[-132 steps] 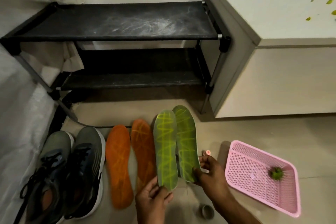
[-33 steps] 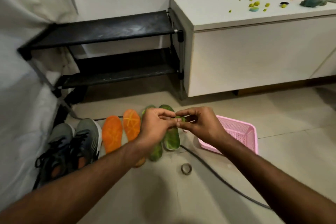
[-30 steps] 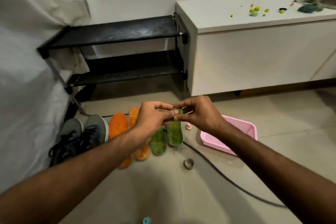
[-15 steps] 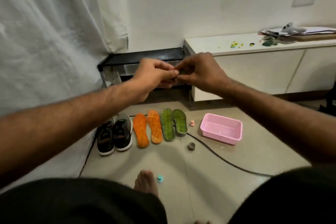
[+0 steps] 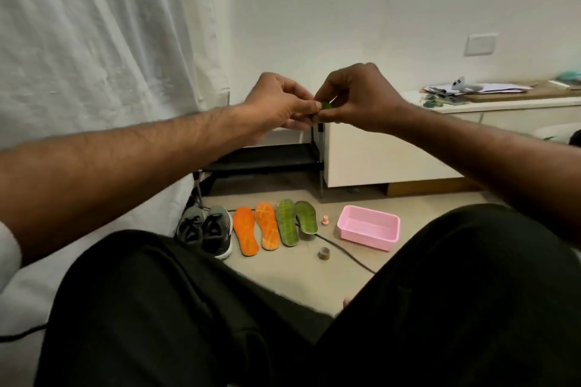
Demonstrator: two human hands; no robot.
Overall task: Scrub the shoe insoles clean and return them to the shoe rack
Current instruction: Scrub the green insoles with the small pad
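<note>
The insoles, two orange point(image 5: 255, 230) and two green point(image 5: 296, 222), lie in a row on the floor between the sneakers point(image 5: 206, 230) and the pink basket point(image 5: 368, 231), below the shoe rack point(image 5: 267, 159). Both the left hand point(image 5: 278, 104) and the right hand point(image 5: 356, 97) pinch one small green object point(image 5: 326, 105); probably the scrubbing is not started. Next, one hand must take an insole. The basket's inside is hidden.
</note>
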